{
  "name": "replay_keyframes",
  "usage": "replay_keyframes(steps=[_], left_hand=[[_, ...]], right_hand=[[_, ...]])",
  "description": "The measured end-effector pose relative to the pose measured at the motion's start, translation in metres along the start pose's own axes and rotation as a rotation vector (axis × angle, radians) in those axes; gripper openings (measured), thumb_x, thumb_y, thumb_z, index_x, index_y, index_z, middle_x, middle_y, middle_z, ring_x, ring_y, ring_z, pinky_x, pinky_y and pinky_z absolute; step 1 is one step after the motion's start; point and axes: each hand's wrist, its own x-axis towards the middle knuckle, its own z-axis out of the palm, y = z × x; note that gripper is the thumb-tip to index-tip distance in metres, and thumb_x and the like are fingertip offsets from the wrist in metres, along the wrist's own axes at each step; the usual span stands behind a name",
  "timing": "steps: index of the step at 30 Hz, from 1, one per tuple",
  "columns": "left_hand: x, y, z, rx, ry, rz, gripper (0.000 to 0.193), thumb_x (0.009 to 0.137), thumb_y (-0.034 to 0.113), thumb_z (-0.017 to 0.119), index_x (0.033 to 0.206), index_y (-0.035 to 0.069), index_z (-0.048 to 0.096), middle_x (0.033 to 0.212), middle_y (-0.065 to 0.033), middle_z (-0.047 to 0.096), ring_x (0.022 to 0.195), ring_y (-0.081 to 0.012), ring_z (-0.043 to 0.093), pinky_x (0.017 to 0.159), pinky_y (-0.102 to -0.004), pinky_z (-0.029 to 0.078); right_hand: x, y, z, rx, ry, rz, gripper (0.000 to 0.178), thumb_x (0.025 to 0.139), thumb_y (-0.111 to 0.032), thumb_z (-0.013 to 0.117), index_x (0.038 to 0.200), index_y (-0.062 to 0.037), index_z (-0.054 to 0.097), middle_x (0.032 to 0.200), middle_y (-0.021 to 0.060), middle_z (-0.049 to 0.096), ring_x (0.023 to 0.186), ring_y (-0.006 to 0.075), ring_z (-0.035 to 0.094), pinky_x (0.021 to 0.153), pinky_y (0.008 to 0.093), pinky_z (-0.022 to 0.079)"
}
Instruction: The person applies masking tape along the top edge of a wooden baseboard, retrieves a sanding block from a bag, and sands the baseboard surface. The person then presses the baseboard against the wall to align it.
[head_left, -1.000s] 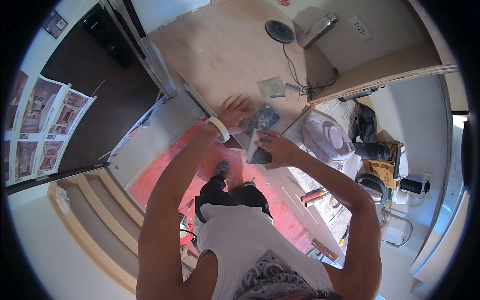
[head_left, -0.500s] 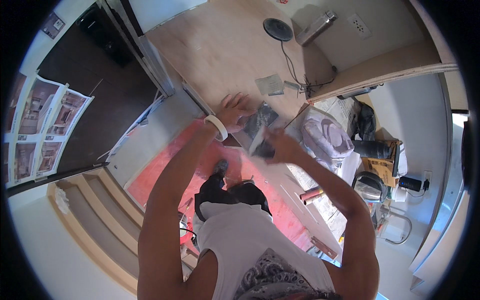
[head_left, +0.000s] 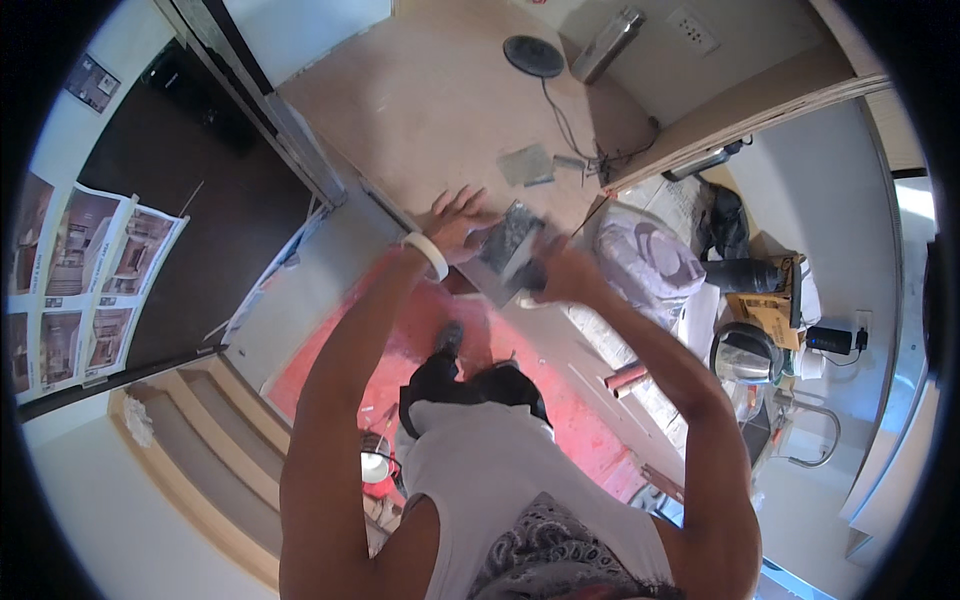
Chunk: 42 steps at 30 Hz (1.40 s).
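Plywood panel point(head_left: 420, 100) upright ahead, red floor point(head_left: 400, 340) below, left hand point(head_left: 455, 222) spread flat on panel beside grey tile point(head_left: 505, 245), right hand point(head_left: 560, 275) gripping tile's lower edge, white wristband point(head_left: 428, 255) on left wrist

grey square tile point(head_left: 507, 245), tilted, against wooden panel

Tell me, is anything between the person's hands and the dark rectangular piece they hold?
Nothing visible. The left hand touches the dark rectangular piece at its left edge, and the right hand grips its lower right side directly.
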Motion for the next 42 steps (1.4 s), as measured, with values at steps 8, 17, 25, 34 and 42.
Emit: replay_keyframes(steps=[8, 17, 25, 34, 42], left_hand=[[0.008, 0.015, -0.025, -1.123, 0.2, -0.133, 0.05, 0.098, 0.039, 0.066, 0.132, 0.003, 0.064, 0.136, -0.0139, 0.063, 0.127, -0.0212, 0.059, 0.102, -0.0339, 0.047], [-0.009, 0.133, -0.069, -1.07, -0.035, -0.148, 0.032, 0.093, 0.029, 0.076, 0.093, -0.002, 0.072, 0.077, 0.0003, 0.065, 0.072, -0.0047, 0.054, 0.064, -0.0248, 0.045], [-0.008, 0.133, -0.069, -1.145, 0.083, -0.172, 0.028, 0.097, 0.029, 0.072, 0.095, 0.001, 0.073, 0.074, 0.0063, 0.058, 0.07, -0.0031, 0.047, 0.061, -0.0229, 0.037], [-0.014, 0.127, -0.085, -1.198, 0.086, -0.201, 0.024, 0.098, 0.025, 0.07, 0.098, 0.002, 0.071, 0.082, 0.0018, 0.064, 0.074, -0.0057, 0.055, 0.069, -0.0236, 0.047], [-0.023, 0.115, -0.076, -1.19, 0.143, 0.029, 0.018, 0.097, 0.017, 0.07, 0.101, 0.0, 0.07, 0.091, 0.0007, 0.067, 0.084, -0.0047, 0.056, 0.075, -0.0237, 0.049]], right_hand=[[-0.058, 0.0, -0.015, 2.116, -0.167, 0.028, 0.066, 0.096, -0.052, 0.051, 0.146, -0.0085, 0.051, 0.143, 0.0156, 0.058, 0.128, 0.0355, 0.058, 0.106, 0.0534, 0.045], [-0.085, -0.008, 0.012, 2.501, -0.01, 0.088, 0.068, 0.097, -0.062, 0.055, 0.136, -0.007, 0.058, 0.118, 0.0131, 0.071, 0.099, 0.0281, 0.072, 0.083, 0.0445, 0.058], [-0.097, -0.031, -0.015, 1.763, 0.333, 0.31, 0.03, 0.09, -0.035, 0.08, 0.106, -0.0099, 0.075, 0.087, -0.0038, 0.07, 0.078, 0.0058, 0.062, 0.067, 0.0239, 0.047], [-0.094, -0.033, 0.001, 1.745, 0.41, 0.209, 0.038, 0.091, -0.04, 0.078, 0.108, -0.0063, 0.075, 0.093, -0.0002, 0.074, 0.085, 0.0095, 0.065, 0.077, 0.0276, 0.049], [-0.09, -0.035, 0.007, 2.483, 0.022, -0.103, 0.085, 0.095, -0.066, 0.054, 0.15, -0.0021, 0.04, 0.15, 0.0186, 0.049, 0.138, 0.0349, 0.048, 0.114, 0.0583, 0.037]])
